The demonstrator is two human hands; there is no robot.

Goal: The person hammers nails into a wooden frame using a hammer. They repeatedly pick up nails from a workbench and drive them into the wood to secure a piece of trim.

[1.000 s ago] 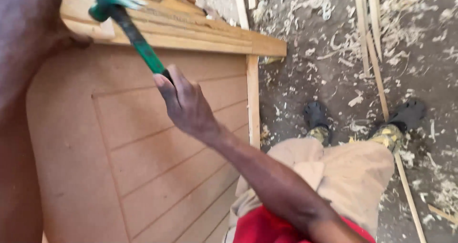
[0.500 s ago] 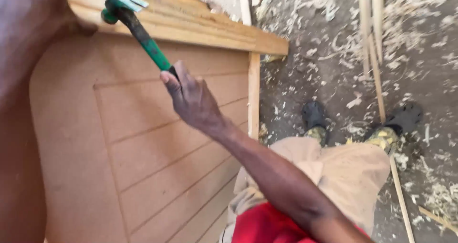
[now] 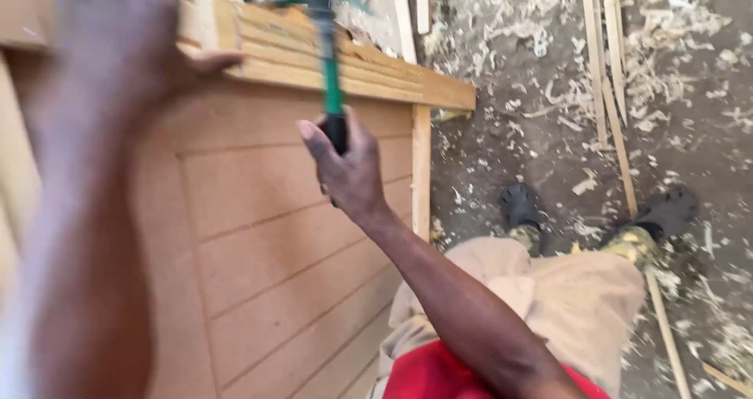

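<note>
My right hand (image 3: 349, 172) grips the black end of a green-handled hammer (image 3: 329, 62). The hammer stands nearly upright, its blurred head above the stepped wooden moulding (image 3: 345, 62) along the top of a brown grooved panel (image 3: 267, 242). My left hand (image 3: 133, 46) is raised close to the camera, blurred, and rests against the left part of that moulding; my left forearm fills the left side of the view. Whether its fingers hold anything is hidden.
A thin upright wooden strip (image 3: 421, 172) edges the panel on the right. The ground (image 3: 549, 101) is covered in wood shavings, with long slats (image 3: 612, 109) lying on it. My two shoes (image 3: 522, 207) stand below, beside the panel.
The hammer has swung from leaning left to nearly upright, its head now further right over the moulding. My right hand shifted with it. My left arm came nearer the camera.
</note>
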